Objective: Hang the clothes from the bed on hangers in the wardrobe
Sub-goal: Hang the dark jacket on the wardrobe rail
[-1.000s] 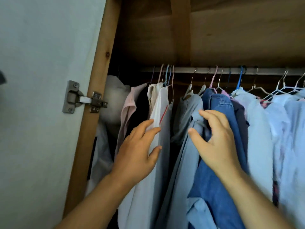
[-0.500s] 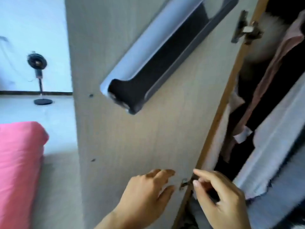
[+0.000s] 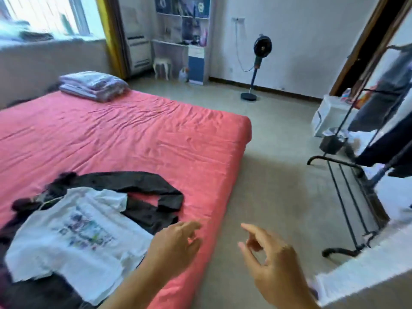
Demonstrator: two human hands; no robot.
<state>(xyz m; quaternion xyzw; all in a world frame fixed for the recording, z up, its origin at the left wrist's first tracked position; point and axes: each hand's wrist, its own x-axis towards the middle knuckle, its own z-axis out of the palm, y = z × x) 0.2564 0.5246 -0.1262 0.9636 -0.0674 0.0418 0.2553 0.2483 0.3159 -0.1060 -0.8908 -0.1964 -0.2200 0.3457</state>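
Clothes lie at the near corner of the pink bed (image 3: 138, 130): a white printed T-shirt (image 3: 73, 237) spread on top of a dark garment (image 3: 142, 186). We hold our left hand (image 3: 176, 244) above the bed edge just beside the shirt, fingers loosely extended and holding nothing. Our right hand (image 3: 272, 257) hovers over the floor, fingers loosely curled, also holding nothing.

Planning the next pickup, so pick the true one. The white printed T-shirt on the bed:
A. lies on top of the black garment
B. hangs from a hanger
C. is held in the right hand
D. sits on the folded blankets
A: the white T-shirt lies spread over the black garment, with both hands empty.
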